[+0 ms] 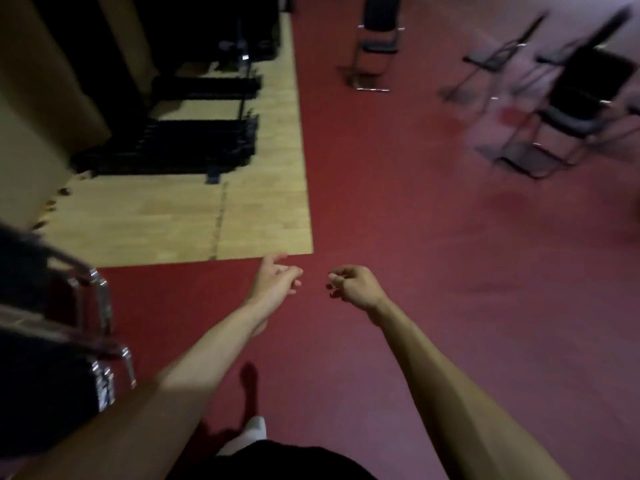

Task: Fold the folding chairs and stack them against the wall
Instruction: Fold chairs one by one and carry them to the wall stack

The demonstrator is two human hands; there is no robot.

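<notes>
**Empty hands between the stack and the open chairs**

Head view: both arms reach forward over the red floor (398,209). The left hand (273,282) and the right hand (353,285) hang near each other without touching. Their fingers are loosely curled and they hold nothing, which suggests hands freed between one chair and the next.

At the lower left edge is the stack (97,306), dark chairs with chrome frames packed close together. They look folded, probably already put away, though blur hides what they lean on.

Three open chairs (581,109) stand well apart from the hands, one far ahead and two at the upper right near the pale wall (485,15). All are up on their legs, so I judge the task only partly done, with a walk to the nearest one due next.

On the left, a wood panel (173,220) carries black gear (173,147), too blurred to name.
</notes>
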